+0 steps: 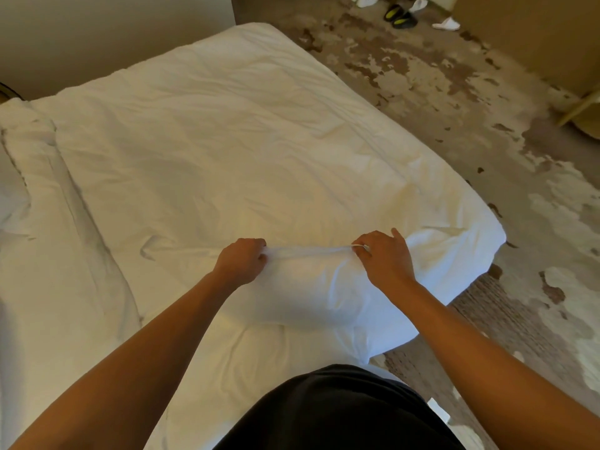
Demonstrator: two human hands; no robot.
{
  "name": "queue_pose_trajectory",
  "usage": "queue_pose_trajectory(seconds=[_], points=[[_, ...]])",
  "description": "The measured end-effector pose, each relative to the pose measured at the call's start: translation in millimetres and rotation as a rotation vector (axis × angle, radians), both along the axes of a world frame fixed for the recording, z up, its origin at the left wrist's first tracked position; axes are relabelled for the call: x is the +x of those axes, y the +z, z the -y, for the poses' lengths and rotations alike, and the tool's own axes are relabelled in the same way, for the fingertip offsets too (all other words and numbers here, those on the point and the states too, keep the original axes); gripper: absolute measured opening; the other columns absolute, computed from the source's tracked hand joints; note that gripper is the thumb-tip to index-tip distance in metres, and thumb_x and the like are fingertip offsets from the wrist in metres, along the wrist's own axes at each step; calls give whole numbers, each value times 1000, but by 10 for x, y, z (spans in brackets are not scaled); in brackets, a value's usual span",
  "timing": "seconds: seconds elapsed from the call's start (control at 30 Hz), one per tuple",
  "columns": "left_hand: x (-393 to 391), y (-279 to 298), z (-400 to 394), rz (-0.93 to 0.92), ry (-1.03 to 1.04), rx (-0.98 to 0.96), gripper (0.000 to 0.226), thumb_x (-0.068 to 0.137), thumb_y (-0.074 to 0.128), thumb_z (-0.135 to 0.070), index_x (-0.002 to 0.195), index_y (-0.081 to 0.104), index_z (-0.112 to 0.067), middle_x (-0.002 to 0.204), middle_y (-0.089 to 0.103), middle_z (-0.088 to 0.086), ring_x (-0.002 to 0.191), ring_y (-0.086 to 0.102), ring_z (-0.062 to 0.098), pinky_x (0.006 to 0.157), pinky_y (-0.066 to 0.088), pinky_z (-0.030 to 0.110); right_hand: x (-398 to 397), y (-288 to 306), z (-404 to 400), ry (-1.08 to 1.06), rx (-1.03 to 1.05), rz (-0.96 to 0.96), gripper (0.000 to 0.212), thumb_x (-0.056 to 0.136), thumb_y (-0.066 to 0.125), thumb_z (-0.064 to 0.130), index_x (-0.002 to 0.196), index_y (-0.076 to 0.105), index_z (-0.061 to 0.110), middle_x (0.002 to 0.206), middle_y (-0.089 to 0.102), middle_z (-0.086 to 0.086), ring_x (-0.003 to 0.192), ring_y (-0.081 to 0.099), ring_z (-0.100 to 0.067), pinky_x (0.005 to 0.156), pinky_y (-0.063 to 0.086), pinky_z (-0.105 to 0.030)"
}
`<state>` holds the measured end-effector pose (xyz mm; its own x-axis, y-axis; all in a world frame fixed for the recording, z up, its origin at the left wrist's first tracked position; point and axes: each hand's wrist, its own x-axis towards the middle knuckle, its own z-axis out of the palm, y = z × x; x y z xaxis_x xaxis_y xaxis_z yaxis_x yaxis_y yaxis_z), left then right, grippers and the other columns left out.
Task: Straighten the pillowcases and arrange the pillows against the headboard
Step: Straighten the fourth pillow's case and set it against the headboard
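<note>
Far left edge of the bed: bunched white bedding [29, 177], heavily creased, running down that side. Centre: wrinkled white duvet [207, 151] covers the bed top, far corner reaches toward the beige wall [97, 30]. Left hand [242, 259] is clenched around a gathered fold of the white pillowcase [311, 251], knuckles up, fingers curled under the fabric. Between the two hands the pillowcase edge is pulled into a taut, narrow band. Soft white pillow [311, 293] lies on the duvet at the bed's near right corner, long side roughly parallel to the near edge, its right end close to the right edge of the bed; one corner [363, 355] points down toward the person's dark clothing [337, 414]. Right hand [383, 258] pinches the other end of that band between thumb and fingers, index finger raised off the fabric; a small light-coloured bit shows at the pinch, cannot tell what it is. Both forearms are bare and come in from the bottom corners of the view. Headboard is out of frame, so cannot tell how the pillow sits relative to it. Right of the bed: mottled brown-and-cream carpet [438, 102]. Top right, on the carpet near the far wall: black shoes with yellow-green insoles [401, 16], white slippers [446, 25] just beside them, white trainers [367, 0] partly cut off by the top edge. Far right edge: a pale curved furniture leg [581, 108], piece itself mostly out of frame.
</note>
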<state>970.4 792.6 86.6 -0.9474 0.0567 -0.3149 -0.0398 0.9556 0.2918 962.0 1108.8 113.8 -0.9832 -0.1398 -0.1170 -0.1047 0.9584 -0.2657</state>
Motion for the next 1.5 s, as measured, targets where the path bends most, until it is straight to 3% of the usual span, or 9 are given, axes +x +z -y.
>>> queue_pose_trajectory(seconds=[0.07, 0.13, 0.3, 0.4, 0.57, 0.8, 0.97, 1.2, 1.5], points=[[-7, 8, 54, -12, -9, -23, 21, 97, 50, -21, 91, 64, -7, 96, 70, 12, 91, 64, 36, 67, 41, 32, 45, -8, 45, -43, -86, 59, 27, 111, 45, 32, 109, 69, 22, 87, 71, 1, 98, 69, -22, 119, 37, -40], [-41, 34, 78, -17, -13, -20, 27, 98, 49, -21, 85, 66, -5, 90, 69, 14, 89, 64, 36, 66, 44, 34, 37, -4, 63, -69, -185, 92, 26, 112, 42, 29, 107, 65, 19, 73, 62, 5, 95, 69, -28, 100, 52, -44], [-46, 138, 221, -3, -19, -73, 30, 100, 47, -26, 74, 55, -14, 85, 65, 8, 88, 63, 32, 66, 42, 31, -14, -22, 97, -67, -249, 40, 23, 111, 42, 28, 105, 60, 16, 83, 66, -7, 80, 66, -33, 74, 56, -45], [52, 102, 325, 22, -2, -91, 29, 100, 46, -24, 76, 56, -14, 96, 67, 9, 95, 63, 33, 69, 42, 31, 48, -79, 125, -29, -221, 60, 23, 111, 44, 28, 103, 61, 15, 86, 66, -6, 80, 64, -29, 72, 53, -41], [149, 54, 276, 29, -11, -29, 34, 105, 43, -26, 107, 71, -7, 112, 66, 11, 109, 59, 31, 86, 48, 38, 100, -148, 13, -29, -160, 30, 24, 109, 47, 31, 103, 66, 17, 90, 66, -2, 78, 66, -27, 70, 52, -37], [194, 240, 191, -63, 128, 22, 25, 104, 40, -20, 89, 58, -13, 81, 67, 11, 71, 56, 32, 61, 38, 33, -64, -62, 40, -100, -410, 42, 24, 108, 48, 29, 91, 63, 24, 67, 69, 5, 67, 68, -16, 70, 57, -36], [234, 427, 153, -140, 205, -42, 26, 105, 40, -25, 99, 64, -16, 83, 70, 9, 76, 62, 35, 62, 43, 33, -199, 23, 57, -42, -493, -4, 25, 110, 46, 30, 90, 61, 27, 61, 64, 7, 54, 65, -7, 65, 56, -33], [273, 909, 219, -223, 330, -76, 28, 105, 41, -29, 95, 64, -17, 81, 70, 7, 75, 63, 34, 62, 42, 32, -563, 299, 175, 122, -537, -102, 24, 110, 48, 32, 93, 62, 21, 70, 63, 6, 62, 67, -22, 66, 59, -41], [961, 1544, 518, -405, 574, -152, 26, 106, 44, -27, 103, 69, -20, 82, 68, 0, 75, 64, 29, 64, 43, 31, -910, 683, 1031, 300, -720, -27, 23, 106, 51, 34, 87, 63, 30, 65, 69, 8, 65, 67, 2, 59, 49, -26]])
